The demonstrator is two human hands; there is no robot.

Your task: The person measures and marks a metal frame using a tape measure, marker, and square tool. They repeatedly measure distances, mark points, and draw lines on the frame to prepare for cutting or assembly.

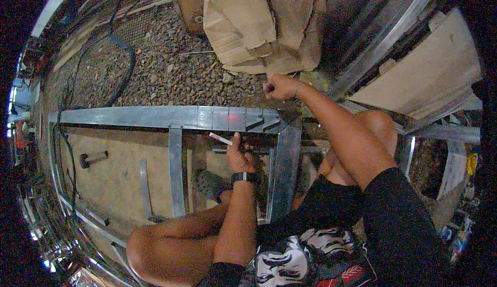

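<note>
My left hand (240, 155) is closed around a slim white stick (221, 139), which looks like a pen or marker. It is just below a long silver metal beam (155, 117), with a dark watch band at its wrist. Several dark lines cross the beam toward its right end, and a faint red glow shows among them. Beyond that end, over the gravel's edge near the cardboard, my right hand (282, 86) is curled into a fist; whether something is inside cannot be made out.
Metal crossbars (176, 170) join the beam near my legs. A hammer-like tool (93, 158) and a thin metal strip (145, 186) lie on the board at left. A dark cable (128, 69) runs over gravel (176, 77). Cardboard sheets (243, 18) and metal lengths (385, 36) lie beyond.
</note>
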